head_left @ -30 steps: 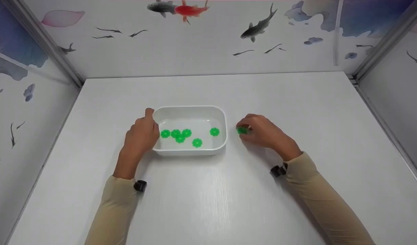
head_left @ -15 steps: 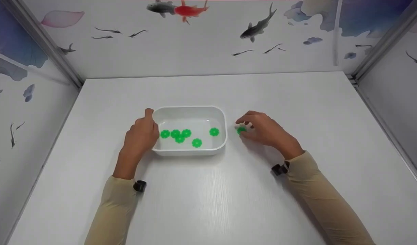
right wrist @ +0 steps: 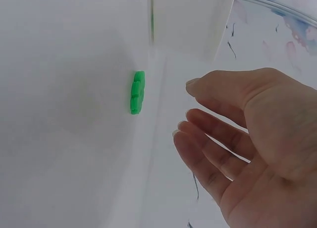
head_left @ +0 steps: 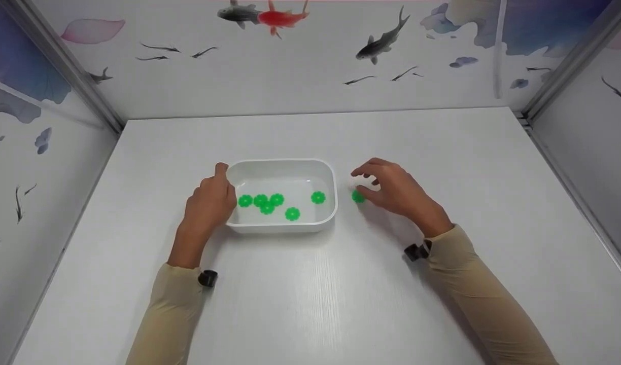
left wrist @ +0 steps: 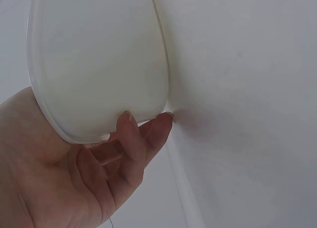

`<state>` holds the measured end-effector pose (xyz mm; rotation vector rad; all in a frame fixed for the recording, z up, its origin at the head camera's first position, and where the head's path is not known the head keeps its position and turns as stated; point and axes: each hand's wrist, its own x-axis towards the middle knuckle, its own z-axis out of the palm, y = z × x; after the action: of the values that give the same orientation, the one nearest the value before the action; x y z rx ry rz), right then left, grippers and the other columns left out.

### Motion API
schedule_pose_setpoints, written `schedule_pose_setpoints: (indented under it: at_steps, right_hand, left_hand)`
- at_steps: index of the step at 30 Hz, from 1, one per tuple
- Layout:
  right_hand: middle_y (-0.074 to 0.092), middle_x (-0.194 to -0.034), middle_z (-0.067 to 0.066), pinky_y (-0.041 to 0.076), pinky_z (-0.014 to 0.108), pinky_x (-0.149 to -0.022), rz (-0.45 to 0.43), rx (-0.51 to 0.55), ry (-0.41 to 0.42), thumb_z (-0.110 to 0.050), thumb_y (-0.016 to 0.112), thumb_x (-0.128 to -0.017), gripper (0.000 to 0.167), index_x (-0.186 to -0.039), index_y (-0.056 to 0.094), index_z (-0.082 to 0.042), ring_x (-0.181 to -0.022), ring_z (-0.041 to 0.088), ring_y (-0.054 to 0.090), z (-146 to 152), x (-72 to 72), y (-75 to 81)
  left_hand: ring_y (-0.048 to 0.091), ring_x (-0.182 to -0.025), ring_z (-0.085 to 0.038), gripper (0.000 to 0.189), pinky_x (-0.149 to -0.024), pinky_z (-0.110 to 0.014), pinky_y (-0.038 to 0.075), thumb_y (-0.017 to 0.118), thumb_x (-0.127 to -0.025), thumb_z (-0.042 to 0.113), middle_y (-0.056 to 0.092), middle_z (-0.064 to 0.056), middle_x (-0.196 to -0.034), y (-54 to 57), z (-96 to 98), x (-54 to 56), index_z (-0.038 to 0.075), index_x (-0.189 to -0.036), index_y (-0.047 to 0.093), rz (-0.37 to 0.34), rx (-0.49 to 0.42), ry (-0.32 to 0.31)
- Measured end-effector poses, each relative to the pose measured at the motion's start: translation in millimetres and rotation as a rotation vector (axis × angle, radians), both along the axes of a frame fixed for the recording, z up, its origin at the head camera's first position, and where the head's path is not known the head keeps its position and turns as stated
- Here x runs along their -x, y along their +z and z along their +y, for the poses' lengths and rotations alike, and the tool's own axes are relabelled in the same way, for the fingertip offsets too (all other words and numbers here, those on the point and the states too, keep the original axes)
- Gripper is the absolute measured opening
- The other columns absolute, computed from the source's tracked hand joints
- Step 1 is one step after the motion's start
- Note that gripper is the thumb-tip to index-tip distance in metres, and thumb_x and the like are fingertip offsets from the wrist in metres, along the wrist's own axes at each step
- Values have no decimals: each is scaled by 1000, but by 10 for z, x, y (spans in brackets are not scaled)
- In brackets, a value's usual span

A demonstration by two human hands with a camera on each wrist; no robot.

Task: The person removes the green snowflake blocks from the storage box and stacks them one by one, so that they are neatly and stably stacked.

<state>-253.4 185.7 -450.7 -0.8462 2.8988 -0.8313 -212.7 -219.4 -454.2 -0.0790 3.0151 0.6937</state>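
Observation:
A white rectangular plastic tub (head_left: 282, 229) stands on the table, with several green flower-shaped pieces (head_left: 292, 213) lying flat on its floor. My left hand (head_left: 209, 200) holds the tub's left end. In the left wrist view, the fingers (left wrist: 132, 143) of that hand curl against the outer wall, below the rim. To the right of the tub, one more green flower-shaped piece (head_left: 358, 196) lies on the table. Just above it hovers my right hand (head_left: 399, 190), thumb and fingers spread apart with nothing between them. The right wrist view shows a gap between that hand and the piece (right wrist: 137, 92).
The white table (head_left: 290, 304) is enclosed by white panels (head_left: 300, 76) printed with fish and blue blotches. Metal posts (head_left: 82, 66) stand at the back corners. Each sleeve cuff carries a small black device (head_left: 208, 278) at the wrist.
My right hand has let go of the green flower-shaped piece, which now lies on the table, and its fingers have spread and lifted. My left hand and the tub have stayed in place.

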Motion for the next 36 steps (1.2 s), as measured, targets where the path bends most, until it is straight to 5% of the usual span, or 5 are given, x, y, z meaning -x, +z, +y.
schedule_pose_setpoints:
  at_steps: [22,36]
  right_hand:
    - [74,-132,5,64,44,-96,90,96,-5,-19,78,-100,32,-132,75,-14,-120,31,73,-112,-70,74]
    - [72,-132,5,63,37,-97,85,152,94,-14,77,-101,34,-134,73,-10,-125,24,70,-238,-129,84]
  left_hand:
    - [76,-110,-40,51,-90,-60,63,37,-114,22,65,-28,-146,-25,-5,31,3,-162,34,-13,7,11]
    - [77,-102,-40,52,-84,-59,64,36,-114,21,67,-30,-142,-14,6,11,2,-162,34,3,18,4]
